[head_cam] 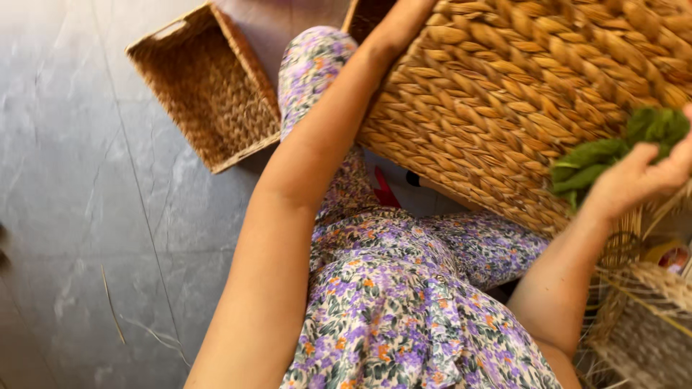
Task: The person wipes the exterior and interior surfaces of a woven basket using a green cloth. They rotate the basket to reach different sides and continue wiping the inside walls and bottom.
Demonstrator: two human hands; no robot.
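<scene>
Fingers (667, 169) of the right hand (638, 180) curl around a green cloth (613, 148), clenched on it, pressing it against the woven side of the big basket (504, 94). Cloth sits bunched at the basket's right part, near the frame's right edge. Basket is tilted, held up over the lap, its weave of thick tan braids facing the camera.

Left arm reaches up along the basket's left edge; left hand is out of view behind the rim at top, so grip there cannot be told.

Floral dress (404, 310), purple and orange on white, covers the lap below the basket.

Second basket (209, 86), smaller, rectangular, same weave, lies on the grey floor (79, 216) upper left, open side toward the camera, well apart from the big one. Another woven piece (649, 324) with loose straw strands sits lower right, just beside the right forearm. A few straws lie on the floor lower left.
</scene>
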